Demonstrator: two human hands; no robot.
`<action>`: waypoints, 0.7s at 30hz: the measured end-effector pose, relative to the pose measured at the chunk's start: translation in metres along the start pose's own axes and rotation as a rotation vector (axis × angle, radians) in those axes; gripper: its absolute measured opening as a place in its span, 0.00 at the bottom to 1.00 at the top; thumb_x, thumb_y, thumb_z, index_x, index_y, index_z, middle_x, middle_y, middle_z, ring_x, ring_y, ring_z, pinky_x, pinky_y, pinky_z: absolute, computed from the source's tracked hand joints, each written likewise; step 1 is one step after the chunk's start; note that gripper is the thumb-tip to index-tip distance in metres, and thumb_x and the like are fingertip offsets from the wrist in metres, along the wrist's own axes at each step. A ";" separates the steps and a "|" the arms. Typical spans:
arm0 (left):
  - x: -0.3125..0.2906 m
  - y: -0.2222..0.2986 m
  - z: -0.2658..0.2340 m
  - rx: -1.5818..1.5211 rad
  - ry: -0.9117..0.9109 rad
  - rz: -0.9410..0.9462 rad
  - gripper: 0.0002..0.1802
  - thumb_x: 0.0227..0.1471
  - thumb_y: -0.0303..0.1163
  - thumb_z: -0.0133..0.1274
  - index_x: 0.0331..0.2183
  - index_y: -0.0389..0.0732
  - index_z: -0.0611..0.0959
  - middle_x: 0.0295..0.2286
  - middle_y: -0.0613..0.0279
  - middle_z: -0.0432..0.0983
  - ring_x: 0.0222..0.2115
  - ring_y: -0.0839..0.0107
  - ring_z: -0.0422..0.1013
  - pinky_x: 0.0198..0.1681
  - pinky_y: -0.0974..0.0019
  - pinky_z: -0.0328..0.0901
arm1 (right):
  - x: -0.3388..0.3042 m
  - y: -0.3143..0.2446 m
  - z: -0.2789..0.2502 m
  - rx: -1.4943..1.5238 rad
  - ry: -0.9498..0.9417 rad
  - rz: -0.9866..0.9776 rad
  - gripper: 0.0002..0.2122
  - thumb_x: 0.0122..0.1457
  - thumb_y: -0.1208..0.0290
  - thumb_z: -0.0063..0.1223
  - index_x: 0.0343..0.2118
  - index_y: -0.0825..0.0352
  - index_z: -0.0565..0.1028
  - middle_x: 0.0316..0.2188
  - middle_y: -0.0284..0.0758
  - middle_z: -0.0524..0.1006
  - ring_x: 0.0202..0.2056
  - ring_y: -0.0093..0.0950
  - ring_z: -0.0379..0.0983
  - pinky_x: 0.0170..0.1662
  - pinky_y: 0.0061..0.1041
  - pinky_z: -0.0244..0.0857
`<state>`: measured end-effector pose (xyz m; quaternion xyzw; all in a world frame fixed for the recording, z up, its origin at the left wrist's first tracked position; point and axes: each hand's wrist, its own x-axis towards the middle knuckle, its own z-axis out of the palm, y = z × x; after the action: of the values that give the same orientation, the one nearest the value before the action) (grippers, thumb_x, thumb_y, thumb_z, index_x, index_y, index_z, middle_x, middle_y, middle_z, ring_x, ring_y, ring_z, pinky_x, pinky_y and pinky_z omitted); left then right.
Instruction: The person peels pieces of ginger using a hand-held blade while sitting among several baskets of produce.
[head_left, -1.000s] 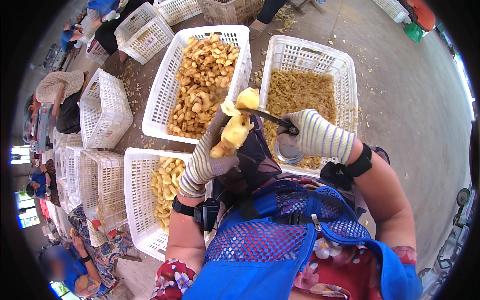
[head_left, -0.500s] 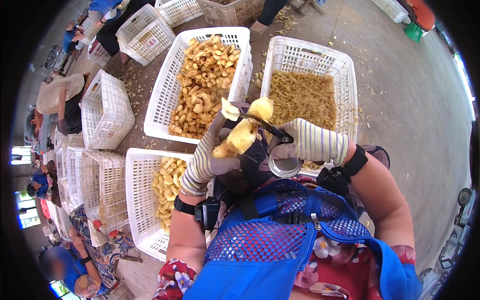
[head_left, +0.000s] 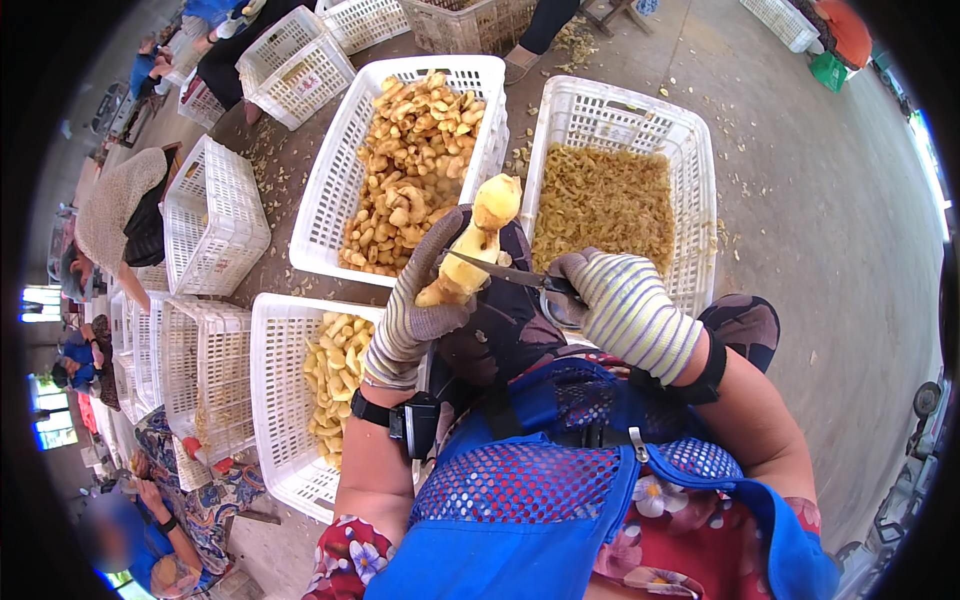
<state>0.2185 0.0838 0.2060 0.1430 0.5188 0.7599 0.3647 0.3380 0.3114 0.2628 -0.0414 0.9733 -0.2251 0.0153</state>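
In my left hand (head_left: pixel 405 320), gloved in striped fabric with a grey palm, a knobbly, mostly peeled ginger root (head_left: pixel 468 262) is held upright and tilted right. My right hand (head_left: pixel 625 305), gloved alike, grips a knife by its dark handle. The knife blade (head_left: pixel 505 270) points left and lies against the middle of the ginger. Below the handle, a round shiny metal piece (head_left: pixel 562 308) partly shows; its kind I cannot make out. Both hands are above my lap.
Ahead stands a white crate (head_left: pixel 310 215) of unpeeled ginger, with a crate (head_left: pixel 690 150) of brown peelings to its right. A crate (head_left: pixel 275 400) of peeled pieces is at my left. More crates (head_left: pixel 215 215) and several people are farther left. Scraps litter the floor.
The knife has shifted from the ginger's upper neck to its middle. A pale piece by my left fingers is gone from view. My right hand has turned, hiding more of the round metal piece.
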 end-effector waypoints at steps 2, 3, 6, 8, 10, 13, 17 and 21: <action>-0.003 -0.003 -0.004 -0.032 -0.106 0.048 0.54 0.35 0.14 0.56 0.66 0.41 0.58 0.59 0.56 0.65 0.57 0.65 0.66 0.49 0.68 0.68 | 0.002 -0.003 0.000 -0.021 -0.027 0.001 0.16 0.58 0.57 0.52 0.35 0.68 0.78 0.29 0.46 0.78 0.29 0.46 0.77 0.32 0.43 0.71; -0.002 -0.003 -0.003 -0.017 -0.138 0.089 0.54 0.35 0.14 0.55 0.66 0.41 0.57 0.59 0.56 0.65 0.57 0.64 0.66 0.50 0.67 0.67 | 0.003 -0.004 0.000 -0.032 -0.040 0.004 0.16 0.58 0.56 0.52 0.35 0.67 0.78 0.30 0.46 0.78 0.29 0.46 0.77 0.32 0.43 0.71; -0.005 0.003 0.009 -0.040 -0.091 0.079 0.54 0.35 0.13 0.53 0.66 0.41 0.57 0.60 0.54 0.64 0.57 0.63 0.66 0.53 0.67 0.66 | 0.008 -0.004 0.003 -0.050 -0.056 0.036 0.15 0.58 0.59 0.52 0.38 0.68 0.78 0.29 0.46 0.78 0.29 0.45 0.78 0.31 0.43 0.71; -0.006 0.005 0.013 -0.077 -0.015 0.025 0.54 0.35 0.12 0.53 0.66 0.41 0.57 0.60 0.54 0.64 0.57 0.63 0.66 0.54 0.66 0.65 | 0.008 -0.004 0.006 -0.095 -0.073 0.048 0.15 0.58 0.59 0.53 0.38 0.67 0.77 0.29 0.46 0.77 0.30 0.46 0.77 0.32 0.43 0.70; -0.005 0.006 0.013 0.030 0.039 0.003 0.54 0.34 0.12 0.52 0.66 0.41 0.57 0.59 0.54 0.64 0.57 0.64 0.66 0.55 0.65 0.64 | 0.009 -0.003 0.008 -0.128 -0.095 0.059 0.15 0.58 0.58 0.54 0.37 0.67 0.76 0.29 0.46 0.77 0.30 0.46 0.76 0.33 0.44 0.69; -0.002 0.001 0.005 0.091 0.084 -0.046 0.58 0.31 0.19 0.58 0.67 0.44 0.56 0.47 0.54 0.73 0.40 0.70 0.71 0.42 0.71 0.68 | 0.019 0.001 0.014 -0.226 0.009 0.001 0.15 0.58 0.58 0.53 0.38 0.67 0.76 0.29 0.46 0.77 0.30 0.46 0.77 0.33 0.44 0.69; -0.002 -0.003 0.002 0.186 0.037 0.009 0.58 0.31 0.18 0.55 0.68 0.45 0.56 0.38 0.54 0.77 0.34 0.72 0.72 0.37 0.72 0.69 | 0.029 0.001 0.014 -0.265 0.041 -0.024 0.12 0.58 0.63 0.51 0.36 0.68 0.77 0.28 0.46 0.78 0.30 0.44 0.78 0.31 0.43 0.71; -0.011 -0.002 0.009 0.128 0.077 -0.019 0.56 0.34 0.12 0.53 0.67 0.44 0.57 0.54 0.61 0.69 0.49 0.72 0.69 0.50 0.70 0.66 | 0.040 -0.002 0.009 -0.247 -0.013 -0.011 0.09 0.57 0.72 0.47 0.35 0.68 0.78 0.27 0.46 0.80 0.29 0.43 0.80 0.28 0.41 0.74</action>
<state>0.2322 0.0830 0.2103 0.1320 0.5813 0.7266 0.3418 0.2991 0.3026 0.2549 -0.0500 0.9933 -0.1033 0.0153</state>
